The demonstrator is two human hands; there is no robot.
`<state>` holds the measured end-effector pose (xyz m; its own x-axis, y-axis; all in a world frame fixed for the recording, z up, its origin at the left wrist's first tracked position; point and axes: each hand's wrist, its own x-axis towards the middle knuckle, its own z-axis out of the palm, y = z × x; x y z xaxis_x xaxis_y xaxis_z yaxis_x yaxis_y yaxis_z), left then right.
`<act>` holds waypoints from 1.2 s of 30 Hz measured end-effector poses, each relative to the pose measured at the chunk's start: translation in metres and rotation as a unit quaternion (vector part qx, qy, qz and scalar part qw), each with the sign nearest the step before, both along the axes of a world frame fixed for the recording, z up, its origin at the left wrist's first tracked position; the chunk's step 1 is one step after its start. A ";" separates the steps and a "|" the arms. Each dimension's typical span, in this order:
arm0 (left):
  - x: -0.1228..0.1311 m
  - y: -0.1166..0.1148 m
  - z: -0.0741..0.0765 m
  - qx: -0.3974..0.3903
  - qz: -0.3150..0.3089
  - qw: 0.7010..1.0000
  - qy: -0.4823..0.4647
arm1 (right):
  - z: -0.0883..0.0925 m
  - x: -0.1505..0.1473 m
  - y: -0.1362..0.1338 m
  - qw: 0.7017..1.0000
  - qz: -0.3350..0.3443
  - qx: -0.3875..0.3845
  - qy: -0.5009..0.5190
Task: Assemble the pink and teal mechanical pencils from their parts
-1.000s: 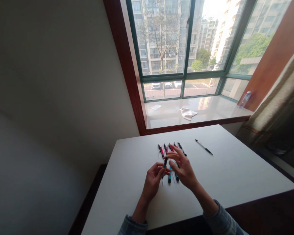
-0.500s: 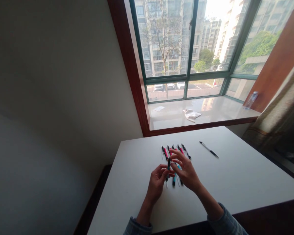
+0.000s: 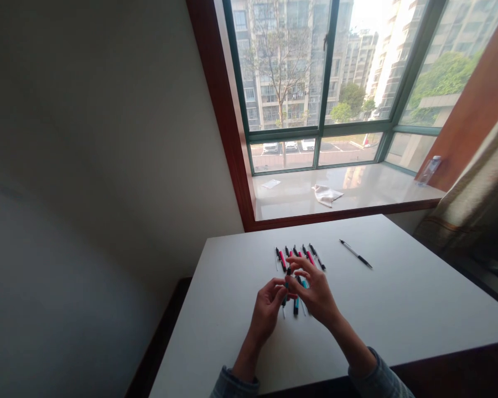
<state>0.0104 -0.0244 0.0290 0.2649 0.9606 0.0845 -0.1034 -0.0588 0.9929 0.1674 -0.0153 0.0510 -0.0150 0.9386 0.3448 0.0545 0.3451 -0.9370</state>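
- Left hand [image 3: 266, 309] curled shut, thumb and fingertips pinching a slim dark pen [image 3: 288, 282] with a teal section.
- Right hand [image 3: 317, 296] bent inward against the same pen from the other side, fingers partly hiding the contact; firm hold or mere touch impossible to tell.
- Held pen up between both hands, above the lower part of the row, apparently clear of the tabletop.
- Row of pens [image 3: 280, 260] directly beneath the hands: at least 5 side by side, with pink and teal barrels and black ends, on a white table [image 3: 398, 298]; thin pale strips [image 3: 302, 307] alongside, too small to identify.
- Lone black-and-silver pen [image 3: 356, 254] well apart, toward the right of the table.
- Likely risk: a slip of the pen from 2 sets of fingertips, caused by its thin, smooth barrel, then a drop into the row and a scatter of neighbouring pens.
- Further risk: any small loose part lost from sight under the fingers or among the similar pens.
- Round barrels prone to rolling if knocked, with the nearest table edge the danger.
- Low knuckles also a hazard: accidental contact with the pens beneath, enough to spoil the neat spacing.
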 end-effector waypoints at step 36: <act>0.001 0.001 -0.001 0.008 0.009 1.000 0.001 | 0.069 0.021 0.000 0.991 0.031 0.029 0.124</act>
